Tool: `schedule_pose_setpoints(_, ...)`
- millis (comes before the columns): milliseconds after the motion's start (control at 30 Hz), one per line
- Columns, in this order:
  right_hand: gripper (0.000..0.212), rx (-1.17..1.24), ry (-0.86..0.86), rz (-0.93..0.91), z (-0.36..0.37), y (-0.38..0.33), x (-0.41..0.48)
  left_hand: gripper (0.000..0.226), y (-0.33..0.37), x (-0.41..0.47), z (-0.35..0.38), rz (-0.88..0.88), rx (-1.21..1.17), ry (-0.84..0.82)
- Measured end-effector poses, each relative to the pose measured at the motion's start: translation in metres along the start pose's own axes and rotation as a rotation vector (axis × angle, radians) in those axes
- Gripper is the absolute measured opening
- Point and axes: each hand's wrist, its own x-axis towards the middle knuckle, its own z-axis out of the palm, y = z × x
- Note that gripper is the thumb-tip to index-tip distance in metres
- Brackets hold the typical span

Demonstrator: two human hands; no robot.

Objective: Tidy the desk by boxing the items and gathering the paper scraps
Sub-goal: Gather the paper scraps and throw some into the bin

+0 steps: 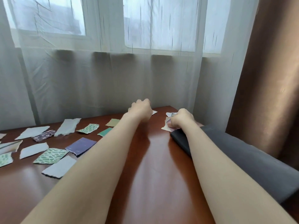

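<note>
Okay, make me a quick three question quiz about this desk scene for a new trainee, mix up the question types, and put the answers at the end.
1. True or false: the right hand rests on a bunch of paper scraps near the desk's far right corner.
2. The purple scrap lies: A) left of the left forearm, B) between the forearms, C) on the grey cushion.
3. Fill in: the left hand reaches toward a small white scrap at the desk's ___ edge.

Key: 1 true; 2 A; 3 far.
</note>
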Motion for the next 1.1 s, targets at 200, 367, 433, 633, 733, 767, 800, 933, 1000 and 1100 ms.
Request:
schedule_pose_setpoints(200,0.041,-0.102,-0.006,-0.019,0.0,0.001,0.002,0.05,-0.003,0.007,0.028,-0.027,0.241,-0.101)
schedule_pose_setpoints(367,0.059,-0.174,-0.095,-0.064,-0.002,-0.002,-0.003,0.055,0.001,0.006,0.023,-0.095,0.255,-0.195)
schedule_pose_setpoints(433,0.06,-0.181,-0.115,-0.057,0.001,-0.001,-0.002,0.052,-0.001,0.003,0.024,-0.076,0.281,-0.192)
schedule_pose_setpoints(633,0.045,-0.207,-0.257,-0.052,-0.004,-0.012,-0.004,0.045,-0.009,-0.021,0.023,0.011,0.29,-0.151)
schedule_pose_setpoints(733,0.047,-0.374,-0.287,-0.079,-0.013,-0.02,-0.005,0.044,-0.012,-0.039,0.019,0.041,0.284,-0.164)
schedule_pose_setpoints(767,0.049,-0.396,-0.336,-0.077,-0.013,-0.02,0.001,0.043,-0.013,-0.044,0.018,0.045,0.286,-0.163)
schedule_pose_setpoints(800,0.05,-0.388,-0.38,-0.066,-0.012,-0.022,0.003,0.042,-0.014,-0.05,0.016,0.052,0.285,-0.162)
schedule_pose_setpoints(933,0.059,-0.205,-0.391,-0.035,-0.012,-0.02,0.001,0.043,-0.016,-0.07,0.012,0.077,0.276,-0.167)
schedule_pose_setpoints(1000,0.073,-0.294,-0.413,-0.042,-0.015,-0.017,0.0,0.044,-0.017,-0.079,0.009,0.079,0.267,-0.171)
schedule_pose_setpoints(1100,0.071,-0.386,-0.417,-0.073,-0.01,-0.011,0.01,0.043,-0.016,-0.093,0.007,0.071,0.241,-0.159)
